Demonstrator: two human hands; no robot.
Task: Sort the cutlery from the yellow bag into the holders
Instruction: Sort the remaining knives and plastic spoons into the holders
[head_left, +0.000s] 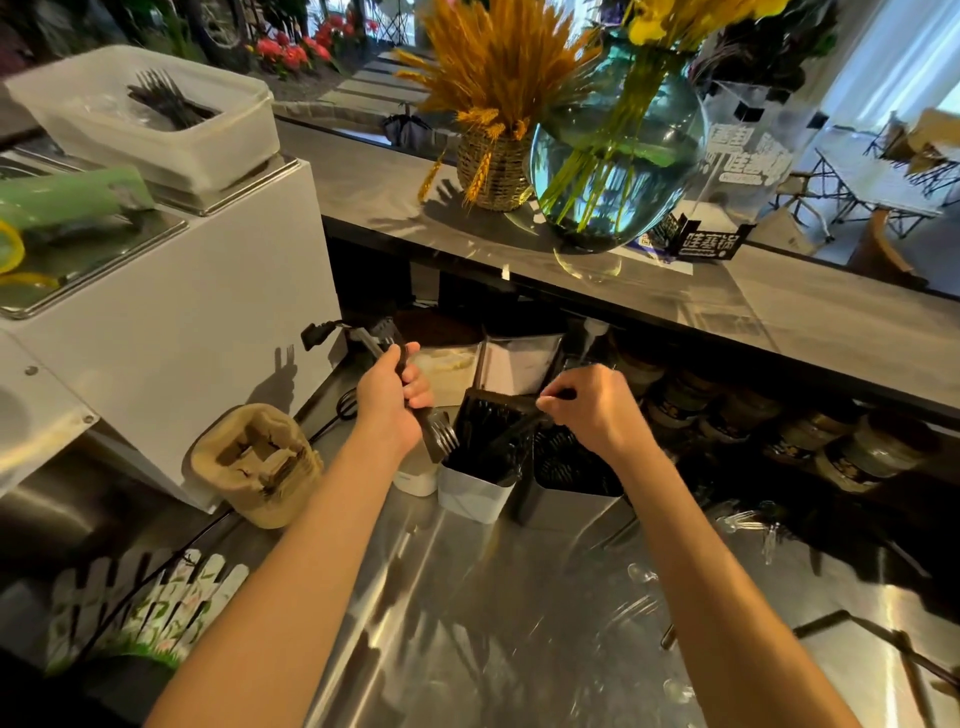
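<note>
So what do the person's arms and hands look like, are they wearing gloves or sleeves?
No gloves and no sleeves in view. Both forearms are bare from the bottom edge of the picture up to the wrists. The left hand and the right hand are bare too, with no watch, ring or bracelet showing.

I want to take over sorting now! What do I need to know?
Left hand: grips a bundle of black forks, tines down, just left of the white holder.
Right hand: fingers pinch a black piece over the holders; what kind is too blurred to tell.
White holder is already full of black cutlery; the dark holder sits beside it on its right.
The yellow bag is not in view.
Left to do: drop both handfuls into their holders, probably forks first.
</note>
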